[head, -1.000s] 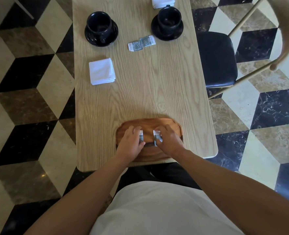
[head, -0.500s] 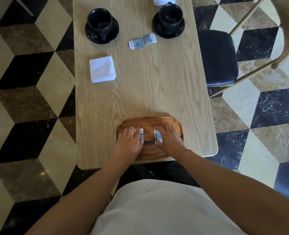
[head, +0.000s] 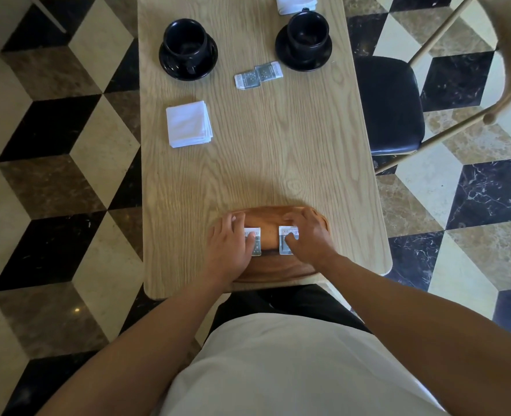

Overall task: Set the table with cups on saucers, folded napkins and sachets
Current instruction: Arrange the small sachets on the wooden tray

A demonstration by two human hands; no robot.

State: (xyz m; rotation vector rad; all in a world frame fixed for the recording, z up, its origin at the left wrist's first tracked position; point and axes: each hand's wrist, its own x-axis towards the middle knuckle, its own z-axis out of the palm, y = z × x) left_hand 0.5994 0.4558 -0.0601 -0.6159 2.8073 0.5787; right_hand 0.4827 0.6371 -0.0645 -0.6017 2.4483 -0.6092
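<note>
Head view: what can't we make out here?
- Print on the two small grey sachets on the brown wooden tray: too small, part covered by left hand and right hand.
- Far white folded napkin: cut by top edge.
- Black cups' insides: too dark.

The far napkin (head: 296, 3) is cut off by the picture's top edge at the table's far end. Print on the sachets (head: 258, 75) is too small to read. Each hand (head: 230, 244) (head: 308, 235) hides part of a sachet on the tray (head: 278, 270).
</note>
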